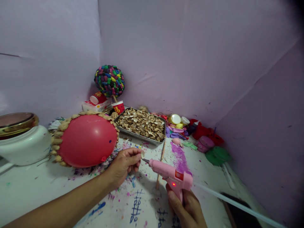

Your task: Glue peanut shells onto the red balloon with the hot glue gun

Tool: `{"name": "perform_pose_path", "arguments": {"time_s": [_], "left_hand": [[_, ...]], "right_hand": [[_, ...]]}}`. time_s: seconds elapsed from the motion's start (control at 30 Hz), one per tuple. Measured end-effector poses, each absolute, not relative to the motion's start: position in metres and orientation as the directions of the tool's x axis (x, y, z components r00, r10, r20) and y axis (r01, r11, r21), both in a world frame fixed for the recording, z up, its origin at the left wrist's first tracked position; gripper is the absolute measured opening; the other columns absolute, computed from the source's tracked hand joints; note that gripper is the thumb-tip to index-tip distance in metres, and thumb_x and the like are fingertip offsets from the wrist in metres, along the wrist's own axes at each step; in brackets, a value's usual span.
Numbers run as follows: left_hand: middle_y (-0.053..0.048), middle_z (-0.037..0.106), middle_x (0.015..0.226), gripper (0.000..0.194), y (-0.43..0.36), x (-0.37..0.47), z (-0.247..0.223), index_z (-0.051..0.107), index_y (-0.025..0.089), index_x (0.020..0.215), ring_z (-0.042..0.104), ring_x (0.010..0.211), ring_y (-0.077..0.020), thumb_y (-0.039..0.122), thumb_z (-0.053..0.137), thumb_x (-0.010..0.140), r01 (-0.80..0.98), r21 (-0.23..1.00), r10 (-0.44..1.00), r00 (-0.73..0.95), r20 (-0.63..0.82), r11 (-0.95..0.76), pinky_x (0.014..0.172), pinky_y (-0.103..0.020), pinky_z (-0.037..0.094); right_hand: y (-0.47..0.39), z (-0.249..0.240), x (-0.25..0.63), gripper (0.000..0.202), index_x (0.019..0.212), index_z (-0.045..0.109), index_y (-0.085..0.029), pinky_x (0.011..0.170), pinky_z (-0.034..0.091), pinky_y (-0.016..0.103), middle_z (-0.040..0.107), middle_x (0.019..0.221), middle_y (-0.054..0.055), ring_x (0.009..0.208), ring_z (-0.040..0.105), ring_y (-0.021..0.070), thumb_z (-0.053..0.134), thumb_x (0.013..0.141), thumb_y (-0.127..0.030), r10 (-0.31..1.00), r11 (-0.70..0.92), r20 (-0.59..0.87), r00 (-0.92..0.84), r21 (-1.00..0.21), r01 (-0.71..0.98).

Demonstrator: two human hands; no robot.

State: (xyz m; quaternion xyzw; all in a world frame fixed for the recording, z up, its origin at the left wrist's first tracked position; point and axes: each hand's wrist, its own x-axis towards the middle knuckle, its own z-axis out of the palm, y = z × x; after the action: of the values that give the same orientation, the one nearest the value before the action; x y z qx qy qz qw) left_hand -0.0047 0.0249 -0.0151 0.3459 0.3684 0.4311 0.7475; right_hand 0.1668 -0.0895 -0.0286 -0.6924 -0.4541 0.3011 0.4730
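My left hand (127, 163) pinches a small pale nutshell half (142, 154), which looks like peanut shell, between thumb and fingertips. My right hand (187, 207) is wrapped round the handle of a pink hot glue gun (163, 169), its red light lit. The gun's dark nozzle points left and is at or very near the shell; I cannot tell if they touch. A clear glue stick (228, 198) runs out of its back. Left of my hands lies a red balloon (87, 141) with a band of tan shells (56, 142) round its edge.
A metal tray (140, 136) full of shells stands behind my hands. At the back left is a multicoloured ball (109, 80) on a stick in a red cup (118, 107). A white pot (26, 145) stands left; balloons (177, 133), paint tubs and a green lid (217, 155) crowd the right.
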Motion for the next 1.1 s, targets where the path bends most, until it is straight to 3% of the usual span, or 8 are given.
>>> {"name": "perform_pose_path", "arguments": {"time_s": [0.43,0.77,0.93,1.1], "left_hand": [[0.003,0.053,0.053,0.029,0.0247,-0.0055,-0.0164,0.061,0.013,0.078,0.045,0.046,-0.0057,0.027,0.076,0.056,-0.396,0.831,0.9,0.35,-0.259,0.392,0.042,-0.016,0.035],[0.002,0.054,0.055,0.029,0.0251,-0.0051,-0.0146,0.062,0.013,0.077,0.046,0.047,-0.0059,0.027,0.076,0.056,-0.391,0.834,0.902,0.344,-0.26,0.39,0.043,-0.017,0.035],[0.002,0.054,0.056,0.028,0.0244,-0.005,-0.014,0.063,0.013,0.075,0.046,0.047,-0.006,0.027,0.077,0.055,-0.384,0.837,0.902,0.341,-0.264,0.39,0.043,-0.017,0.035],[0.002,0.054,0.057,0.027,0.0247,-0.0054,-0.0137,0.063,0.014,0.075,0.046,0.048,-0.0057,0.027,0.076,0.055,-0.378,0.838,0.901,0.341,-0.268,0.392,0.044,-0.017,0.034]], "right_hand": [[-0.089,-0.0299,0.1675,0.04,0.065,0.062,-0.017,0.053,0.04,0.028,0.053,0.057,0.001,0.055,0.049,0.0178,0.055,0.07,-0.057,0.914,-0.101,0.068,0.401,-0.918,0.384],[-0.0867,-0.03,0.1687,0.038,0.072,0.063,-0.017,0.046,0.037,0.026,0.052,0.056,0.0,0.048,0.045,0.0154,0.057,0.069,-0.054,0.909,-0.099,0.056,0.412,-0.933,0.346],[-0.0865,-0.0302,0.1697,0.037,0.062,0.061,-0.018,0.047,0.037,0.027,0.049,0.053,-0.001,0.048,0.043,0.0154,0.057,0.069,-0.054,0.919,-0.093,0.064,0.389,-0.923,0.373],[-0.0863,-0.0283,0.1695,0.037,0.066,0.064,-0.019,0.047,0.038,0.027,0.056,0.054,0.001,0.049,0.047,0.0173,0.058,0.068,-0.055,0.905,-0.103,0.069,0.419,-0.922,0.374]]}}
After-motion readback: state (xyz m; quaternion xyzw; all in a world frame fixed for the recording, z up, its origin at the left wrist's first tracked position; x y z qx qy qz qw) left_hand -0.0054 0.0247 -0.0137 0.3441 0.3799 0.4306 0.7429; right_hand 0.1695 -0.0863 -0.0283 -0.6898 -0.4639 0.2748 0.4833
